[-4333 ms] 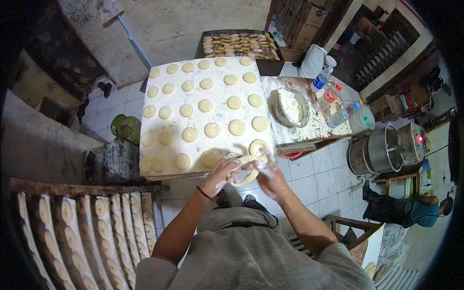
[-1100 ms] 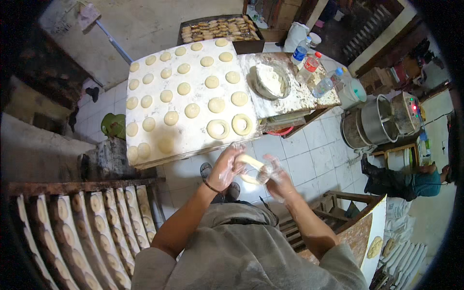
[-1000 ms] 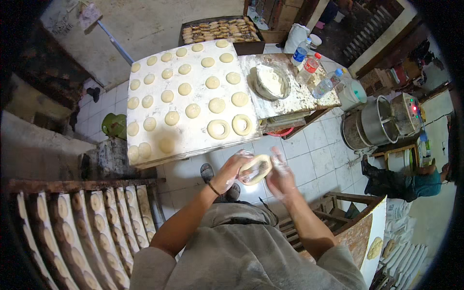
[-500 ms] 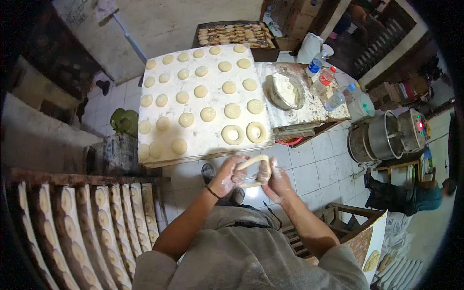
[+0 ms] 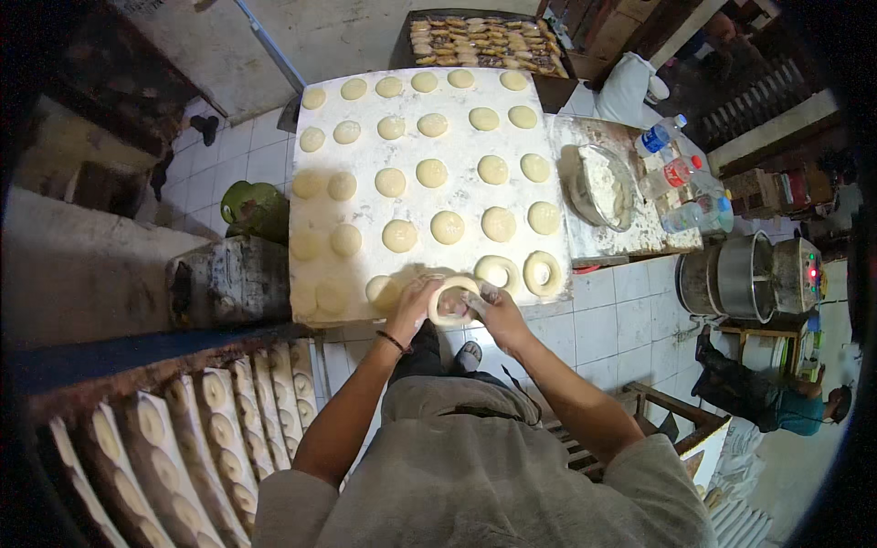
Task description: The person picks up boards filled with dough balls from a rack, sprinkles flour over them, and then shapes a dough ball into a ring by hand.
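Just at the near edge of a floured white board [image 5: 416, 203], I hold a ring of pale dough [image 5: 453, 282] between both hands. My left hand [image 5: 416, 309] grips its left side, fingers closed round it. My right hand [image 5: 501, 318] is closed on its right side, with some fingertips near the hole. Flour whitens the fingers of both hands. Beside my right hand, two dough rings lie on the board: one ring [image 5: 511, 275] and, right of it, another ring [image 5: 554, 276]. Rows of flat round dough pieces [image 5: 448, 227] cover the rest of the board.
To the right, a side table holds a metal bowl of flour [image 5: 599, 187] and several plastic bottles [image 5: 671, 175]. Behind the board is a tray of browned pastries [image 5: 489, 46]. A rack of dough rings [image 5: 217, 429] stands at left. A mixer [image 5: 744, 279] and another person [image 5: 795, 409] are far right.
My hands have brought the dough ring forward to the board's near edge. It looked stretched before and is rounder now. The whole view has shifted, with the board appearing farther right.
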Action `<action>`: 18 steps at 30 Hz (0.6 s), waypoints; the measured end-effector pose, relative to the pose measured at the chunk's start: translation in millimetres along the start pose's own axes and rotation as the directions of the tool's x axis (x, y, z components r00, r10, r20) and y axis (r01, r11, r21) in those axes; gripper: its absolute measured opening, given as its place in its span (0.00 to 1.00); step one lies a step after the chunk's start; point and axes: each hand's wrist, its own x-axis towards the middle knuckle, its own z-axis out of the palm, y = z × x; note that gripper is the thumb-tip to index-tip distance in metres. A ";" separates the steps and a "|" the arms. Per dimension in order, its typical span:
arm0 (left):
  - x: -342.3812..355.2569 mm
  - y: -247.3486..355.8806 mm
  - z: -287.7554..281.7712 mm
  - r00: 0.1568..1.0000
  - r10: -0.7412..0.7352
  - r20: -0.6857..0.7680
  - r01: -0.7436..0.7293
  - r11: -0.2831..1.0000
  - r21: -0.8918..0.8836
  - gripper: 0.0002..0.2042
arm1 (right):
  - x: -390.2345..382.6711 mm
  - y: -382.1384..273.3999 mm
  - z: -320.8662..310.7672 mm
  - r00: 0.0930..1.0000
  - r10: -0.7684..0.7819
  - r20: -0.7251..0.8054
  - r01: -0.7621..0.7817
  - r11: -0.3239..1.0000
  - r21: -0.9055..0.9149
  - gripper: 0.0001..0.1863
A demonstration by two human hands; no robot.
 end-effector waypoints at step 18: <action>139.9 32.7 -41.5 0.927 -0.290 0.235 0.296 0.955 0.014 0.14 | 26.5 -53.3 -9.2 0.962 -0.123 -0.244 0.124 0.992 -0.009 0.18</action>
